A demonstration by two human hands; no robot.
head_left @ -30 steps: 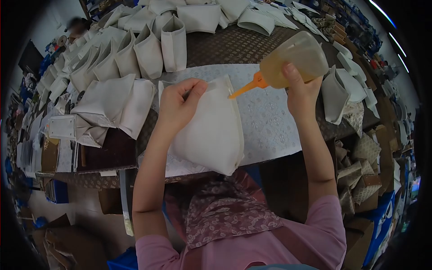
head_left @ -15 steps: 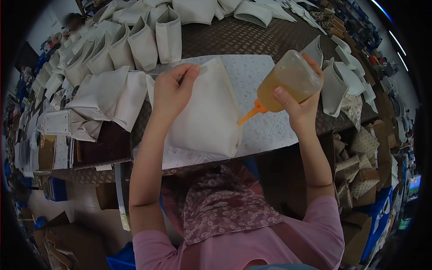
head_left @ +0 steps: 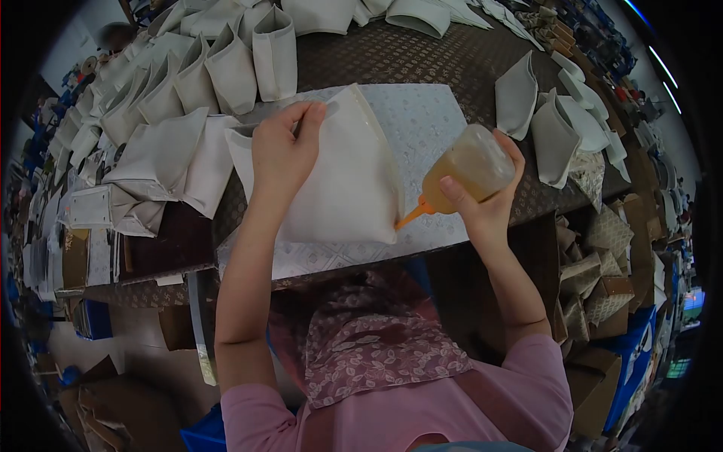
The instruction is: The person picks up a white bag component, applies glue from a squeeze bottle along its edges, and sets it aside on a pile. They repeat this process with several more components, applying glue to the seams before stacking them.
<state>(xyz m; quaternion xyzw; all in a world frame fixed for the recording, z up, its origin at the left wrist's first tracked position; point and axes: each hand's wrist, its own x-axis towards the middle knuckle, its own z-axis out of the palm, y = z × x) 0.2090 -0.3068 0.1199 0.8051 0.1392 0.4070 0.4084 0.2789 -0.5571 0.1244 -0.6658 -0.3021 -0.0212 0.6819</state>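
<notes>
My left hand (head_left: 286, 147) pinches the upper edge of a white, flat bag-like piece (head_left: 343, 181), its fingers closed on it. That piece lies slanted on a pale patterned sheet (head_left: 429, 113). In my right hand (head_left: 486, 215) is a clear squeeze bottle (head_left: 471, 166), tilted down to the left, with amber liquid inside. Its orange nozzle tip touches the piece's lower right corner. A thin shiny line runs along the right edge of the piece.
Several white pouches (head_left: 275, 56) stand in rows at the back left, with flatter ones (head_left: 162, 154) nearer on the left. More white pieces (head_left: 553, 139) stand at the right. Below them, a box holds patterned pieces (head_left: 606, 264). The table has a brown patterned cover (head_left: 354, 60).
My right hand has moved the bottle down and left, so the nozzle slid along the right edge to the lower corner. The left hand keeps its pinch.
</notes>
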